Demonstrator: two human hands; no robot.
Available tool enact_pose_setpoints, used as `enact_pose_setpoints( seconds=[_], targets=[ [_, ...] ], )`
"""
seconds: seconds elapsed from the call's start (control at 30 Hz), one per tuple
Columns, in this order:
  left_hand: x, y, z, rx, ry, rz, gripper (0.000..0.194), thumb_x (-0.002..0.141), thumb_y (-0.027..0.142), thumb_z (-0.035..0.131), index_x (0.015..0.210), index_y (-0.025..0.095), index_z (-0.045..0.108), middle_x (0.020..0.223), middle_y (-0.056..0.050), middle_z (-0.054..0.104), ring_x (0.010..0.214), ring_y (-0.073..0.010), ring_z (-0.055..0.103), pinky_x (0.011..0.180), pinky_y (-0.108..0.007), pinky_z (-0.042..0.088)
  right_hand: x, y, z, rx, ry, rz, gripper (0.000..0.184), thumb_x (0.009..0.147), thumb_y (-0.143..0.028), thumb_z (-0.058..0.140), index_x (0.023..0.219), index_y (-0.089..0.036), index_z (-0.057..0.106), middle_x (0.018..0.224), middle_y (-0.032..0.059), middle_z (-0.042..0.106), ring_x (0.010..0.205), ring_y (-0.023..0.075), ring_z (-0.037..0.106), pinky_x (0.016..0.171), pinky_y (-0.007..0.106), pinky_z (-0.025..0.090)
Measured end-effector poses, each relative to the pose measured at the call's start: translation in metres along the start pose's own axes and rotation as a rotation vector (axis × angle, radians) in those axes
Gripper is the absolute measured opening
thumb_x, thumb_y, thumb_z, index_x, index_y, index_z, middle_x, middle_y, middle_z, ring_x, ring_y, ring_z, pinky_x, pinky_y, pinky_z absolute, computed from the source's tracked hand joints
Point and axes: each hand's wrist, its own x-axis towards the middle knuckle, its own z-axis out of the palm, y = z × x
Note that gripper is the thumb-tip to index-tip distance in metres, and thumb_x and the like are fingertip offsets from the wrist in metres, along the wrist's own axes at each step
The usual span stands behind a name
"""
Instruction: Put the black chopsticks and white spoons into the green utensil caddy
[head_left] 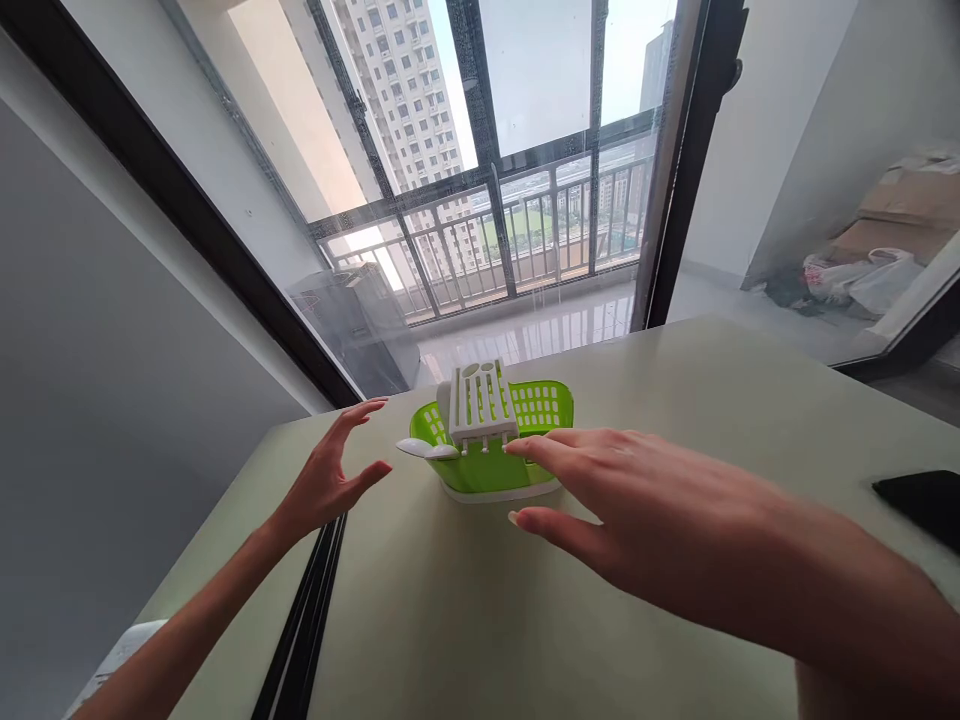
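Note:
A bright green basket [487, 477] with a pale base stands on the light green table, its sides pierced by rows of slots. Across its top sits a white slotted rack [484, 405] with small hooks along the near edge. White spoon-shaped pieces [426, 448] stick out over the basket's left rim. My left hand [330, 475] hovers left of the basket, fingers apart and holding nothing. My right hand [600, 485] is stretched out at the basket's near right side, thumb and fingers apart. Its fingertips overlap the rack's hooks; whether they touch cannot be told.
Several long black sticks [304, 625] lie on the table [465, 620] below my left hand. A black flat object [922, 505] rests at the right edge. Part of a white item [127, 645] shows at lower left. Behind the table is a glass window with a balcony railing.

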Motion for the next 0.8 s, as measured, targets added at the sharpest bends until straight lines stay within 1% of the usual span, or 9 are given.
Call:
enact_pose_setpoints(
  seconds=[0.07,0.1,0.2,0.3,0.37,0.43,0.53,0.67,0.8],
  targets=[
    [0.009,0.011,0.011,-0.062,0.000,0.127,0.087,0.083,0.062,0.076,0.155,0.028,0.040,0.159,-0.014,0.047,0.145,-0.0350,0.048,0.121,-0.054,0.040,-0.001,0.001,0.000,-0.004,-0.021,0.002,0.038,0.106,-0.046,0.053,0.132,-0.022,0.064,0.129,0.0090,0.074,0.115,0.0228,0.073,0.100,0.035,0.060],
    [0.014,0.014,0.017,-0.081,0.001,0.164,0.098,0.078,0.062,0.082,0.158,0.029,0.036,0.161,-0.015,0.044,0.146,-0.0365,0.046,0.121,-0.056,0.039,-0.001,0.001,0.000,-0.008,-0.025,0.005,0.038,0.105,-0.046,0.053,0.133,-0.022,0.064,0.129,0.0090,0.074,0.115,0.0230,0.073,0.101,0.035,0.060],
    [0.033,0.015,0.030,-0.121,-0.010,0.187,0.126,0.064,0.062,0.091,0.164,0.032,0.020,0.169,-0.019,0.028,0.151,-0.0423,0.038,0.122,-0.064,0.035,-0.003,0.001,0.001,-0.011,-0.016,0.017,0.041,0.105,-0.047,0.054,0.136,-0.022,0.062,0.129,0.0091,0.074,0.115,0.0230,0.073,0.101,0.036,0.060],
    [0.054,0.007,0.035,-0.171,-0.107,0.215,0.138,0.059,0.061,0.094,0.166,0.035,0.011,0.173,-0.020,0.015,0.155,-0.0455,0.030,0.123,-0.068,0.030,-0.002,-0.002,0.000,0.014,-0.007,0.042,0.041,0.105,-0.045,0.056,0.137,-0.021,0.061,0.130,0.0082,0.074,0.117,0.0219,0.072,0.100,0.034,0.060],
    [0.065,0.001,0.034,-0.200,-0.197,0.252,0.136,0.059,0.059,0.095,0.166,0.034,0.014,0.173,-0.018,0.016,0.156,-0.0446,0.026,0.125,-0.066,0.027,-0.001,-0.004,-0.002,0.031,0.008,0.051,0.039,0.104,-0.042,0.057,0.137,-0.021,0.062,0.129,0.0075,0.074,0.117,0.0213,0.072,0.099,0.034,0.059],
    [0.073,-0.004,0.032,-0.233,-0.281,0.255,0.131,0.062,0.058,0.094,0.166,0.034,0.019,0.172,-0.016,0.021,0.157,-0.0426,0.026,0.126,-0.064,0.026,-0.001,-0.005,-0.003,0.041,0.018,0.064,0.037,0.105,-0.040,0.057,0.136,-0.021,0.062,0.130,0.0075,0.073,0.118,0.0215,0.071,0.099,0.034,0.059],
    [0.078,-0.006,0.034,-0.271,-0.363,0.209,0.126,0.064,0.053,0.093,0.165,0.031,0.021,0.168,-0.016,0.033,0.152,-0.0411,0.036,0.123,-0.062,0.034,-0.001,-0.005,-0.004,0.049,-0.005,0.088,0.037,0.105,-0.041,0.056,0.137,-0.023,0.061,0.132,0.0070,0.073,0.118,0.0227,0.071,0.094,0.036,0.061],
    [0.081,-0.004,0.041,-0.285,-0.353,0.169,0.123,0.063,0.045,0.095,0.163,0.027,0.026,0.160,-0.018,0.044,0.143,-0.0411,0.049,0.118,-0.060,0.042,-0.001,-0.004,-0.004,0.064,-0.021,0.120,0.039,0.105,-0.044,0.055,0.139,-0.025,0.060,0.132,0.0057,0.073,0.117,0.0228,0.072,0.091,0.036,0.062],
    [0.080,0.002,0.045,-0.245,-0.296,0.155,0.116,0.062,0.043,0.095,0.158,0.025,0.033,0.157,-0.018,0.047,0.142,-0.0410,0.049,0.117,-0.057,0.044,0.000,-0.003,-0.005,0.084,-0.066,0.121,0.040,0.106,-0.044,0.053,0.140,-0.025,0.060,0.133,0.0054,0.072,0.119,0.0241,0.071,0.089,0.038,0.062]
  ],
)
